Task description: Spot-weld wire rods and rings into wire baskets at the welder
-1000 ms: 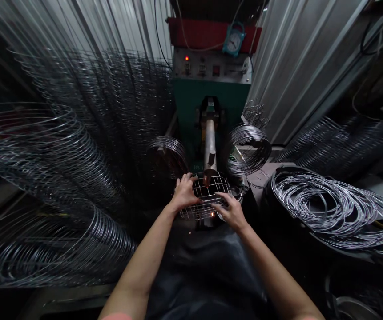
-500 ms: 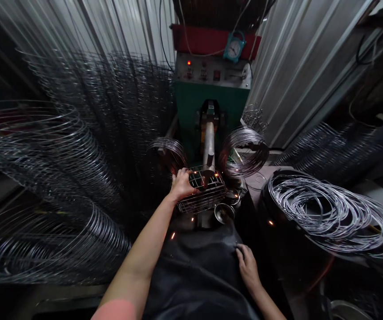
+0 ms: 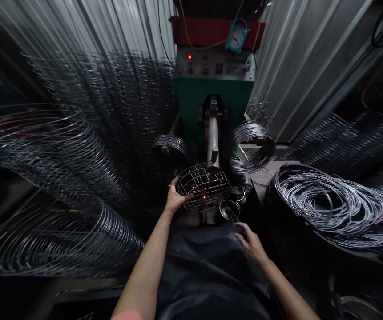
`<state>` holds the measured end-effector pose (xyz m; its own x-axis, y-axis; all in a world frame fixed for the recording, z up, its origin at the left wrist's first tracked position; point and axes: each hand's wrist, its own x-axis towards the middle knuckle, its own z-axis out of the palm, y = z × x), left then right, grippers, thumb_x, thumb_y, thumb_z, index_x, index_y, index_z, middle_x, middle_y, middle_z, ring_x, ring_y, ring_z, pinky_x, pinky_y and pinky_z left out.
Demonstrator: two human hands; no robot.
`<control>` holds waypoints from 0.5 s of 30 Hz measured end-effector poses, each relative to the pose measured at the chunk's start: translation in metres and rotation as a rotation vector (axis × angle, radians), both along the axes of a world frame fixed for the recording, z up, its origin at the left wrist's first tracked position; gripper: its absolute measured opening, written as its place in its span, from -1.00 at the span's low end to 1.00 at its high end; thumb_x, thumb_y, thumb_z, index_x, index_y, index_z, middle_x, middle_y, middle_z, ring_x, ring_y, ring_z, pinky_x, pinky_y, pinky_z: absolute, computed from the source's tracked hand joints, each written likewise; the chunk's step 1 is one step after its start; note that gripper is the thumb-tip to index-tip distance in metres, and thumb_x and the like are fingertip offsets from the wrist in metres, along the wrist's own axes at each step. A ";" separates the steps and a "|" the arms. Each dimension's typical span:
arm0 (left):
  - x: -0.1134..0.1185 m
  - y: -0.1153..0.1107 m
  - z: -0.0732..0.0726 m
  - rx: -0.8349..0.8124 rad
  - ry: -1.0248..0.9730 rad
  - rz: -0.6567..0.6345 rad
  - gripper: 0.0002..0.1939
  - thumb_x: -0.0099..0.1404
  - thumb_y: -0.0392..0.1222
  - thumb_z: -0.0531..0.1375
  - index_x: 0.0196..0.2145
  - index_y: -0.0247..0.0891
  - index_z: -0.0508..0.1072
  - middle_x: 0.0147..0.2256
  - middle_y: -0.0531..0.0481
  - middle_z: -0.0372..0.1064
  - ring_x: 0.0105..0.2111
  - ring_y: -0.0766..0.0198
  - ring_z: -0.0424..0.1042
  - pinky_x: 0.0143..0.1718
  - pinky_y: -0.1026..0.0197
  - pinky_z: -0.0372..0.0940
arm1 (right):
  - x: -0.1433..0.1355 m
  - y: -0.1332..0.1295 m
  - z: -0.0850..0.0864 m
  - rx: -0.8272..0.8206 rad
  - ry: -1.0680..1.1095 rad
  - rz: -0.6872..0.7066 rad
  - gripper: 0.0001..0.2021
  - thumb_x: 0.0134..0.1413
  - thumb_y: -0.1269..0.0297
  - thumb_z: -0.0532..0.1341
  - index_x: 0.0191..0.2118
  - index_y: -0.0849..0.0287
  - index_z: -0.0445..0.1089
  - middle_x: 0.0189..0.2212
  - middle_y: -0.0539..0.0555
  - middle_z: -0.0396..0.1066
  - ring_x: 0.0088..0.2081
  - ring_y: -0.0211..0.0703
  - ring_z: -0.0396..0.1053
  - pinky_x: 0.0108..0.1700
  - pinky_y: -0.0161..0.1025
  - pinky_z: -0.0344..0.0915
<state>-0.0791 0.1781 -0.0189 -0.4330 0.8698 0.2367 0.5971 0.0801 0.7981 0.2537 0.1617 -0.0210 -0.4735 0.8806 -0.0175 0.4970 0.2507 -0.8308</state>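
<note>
A wire basket point(image 3: 198, 202) with a curved rim sits beneath the metal arm point(image 3: 213, 142) of a green welding machine point(image 3: 194, 95). My left hand point(image 3: 174, 199) grips the basket's left side, thumb in front and fingers behind. Small orange glowing spots show on its wires. My right hand point(image 3: 249, 242) is closed just in front of a small metal bowl point(image 3: 228, 209), over the dark apron point(image 3: 204, 266). Something thin seems to stick out from its fingertips towards the bowl, too dim to name. A second small bowl point(image 3: 237, 192) stands behind the first.
Wire coils hang left point(image 3: 169, 143) and right point(image 3: 253, 144) of the machine arm. Loose wire rings point(image 3: 331, 204) fill a dark tub at right. Tall stacks of wire frames point(image 3: 111, 93) crowd the left. A blue clock point(image 3: 236, 36) hangs on the machine's top.
The basket has turned, and its curved rim now faces up. My left hand has shifted slightly left and down on it. My right hand has risen closer to the bowl. Flying sparks have gone.
</note>
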 end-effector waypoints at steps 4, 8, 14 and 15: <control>0.013 -0.018 0.015 0.076 -0.024 -0.024 -0.02 -0.19 -0.12 0.42 0.14 -0.24 0.05 0.09 -0.22 0.18 0.11 0.00 0.23 0.13 -0.04 0.15 | -0.044 0.018 0.081 -0.059 0.038 0.354 -0.75 0.09 0.21 0.10 -0.21 0.16 0.46 -0.25 0.06 0.49 -0.16 -0.12 0.42 -0.04 -0.20 0.30; 0.037 -0.041 0.033 0.054 0.199 -0.156 0.00 -0.26 -0.09 0.43 0.12 -0.25 0.10 0.16 -0.26 0.08 0.20 -0.09 0.06 0.20 -0.12 0.02 | -0.088 0.035 0.117 -0.095 -0.096 0.561 -0.75 0.05 0.39 0.11 -0.20 0.18 0.50 -0.25 0.02 0.52 -0.18 -0.18 0.44 -0.08 -0.28 0.31; 0.059 -0.049 0.048 -0.058 0.365 -0.198 -0.13 -0.20 -0.16 0.38 0.08 -0.28 0.16 0.18 -0.32 0.07 0.21 -0.14 0.04 0.18 -0.24 -0.05 | -0.119 0.036 0.091 0.312 -0.547 0.403 -0.72 0.12 0.42 0.11 -0.09 0.17 0.47 -0.16 0.15 0.49 -0.10 -0.09 0.42 -0.08 -0.28 0.28; 0.059 -0.049 0.050 -0.055 0.378 -0.201 -0.15 -0.19 -0.16 0.37 0.07 -0.27 0.17 0.18 -0.32 0.08 0.21 -0.13 0.04 0.18 -0.23 -0.04 | -0.119 0.034 0.087 0.356 -0.556 0.393 -0.72 0.14 0.39 0.11 -0.07 0.18 0.46 -0.16 0.17 0.48 -0.11 -0.08 0.43 -0.09 -0.27 0.29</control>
